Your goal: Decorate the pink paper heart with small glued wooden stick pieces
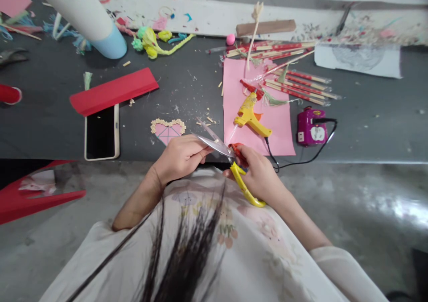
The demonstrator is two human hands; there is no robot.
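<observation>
My right hand (256,170) is closed around the yellow and orange handles of a pair of scissors (214,144), whose blades are spread and point left. My left hand (182,157) is closed in a pinch beside the lower blade. A pale bit of wooden stick (216,141) shows between the blades, in line with its fingertips; the fingers' grip is partly hidden by the blade. Just beyond my left hand lies a pink paper heart (168,131) with drawn lines, its upper edge covered with small pale wooden pieces.
A yellow glue gun (251,117) lies on a pink sheet (279,143), its cord near my right hand. Behind are red-wrapped chopsticks (297,85). A purple box (311,126) stands right; a phone (101,132), red folded paper (113,91) and a bottle (96,21) are left.
</observation>
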